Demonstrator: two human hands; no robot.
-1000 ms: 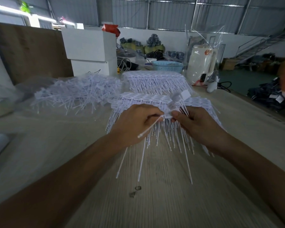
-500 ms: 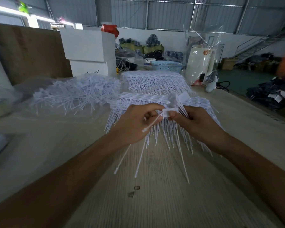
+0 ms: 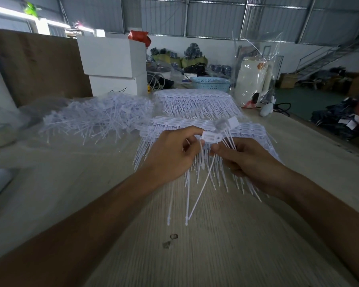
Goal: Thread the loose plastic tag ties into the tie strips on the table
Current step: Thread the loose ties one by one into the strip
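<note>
My left hand pinches the flat head of a white plastic tag tie, whose thin tail runs down between my hands toward the table. My right hand grips a small bunch of tag ties, their heads fanned above my fingers. Both hands hover over a strip of joined ties lying on the wooden table. A second strip lies behind it. A heap of loose ties sits to the left on clear plastic.
A brown board and white boxes stand at the back left. A blue basket and a clear bag with a white container stand at the back right. The table's right edge drops to the floor.
Both hands have risen slightly. The single tie has swung from slanting across my left hand to hanging downward, with its head now up between my fingertips.
</note>
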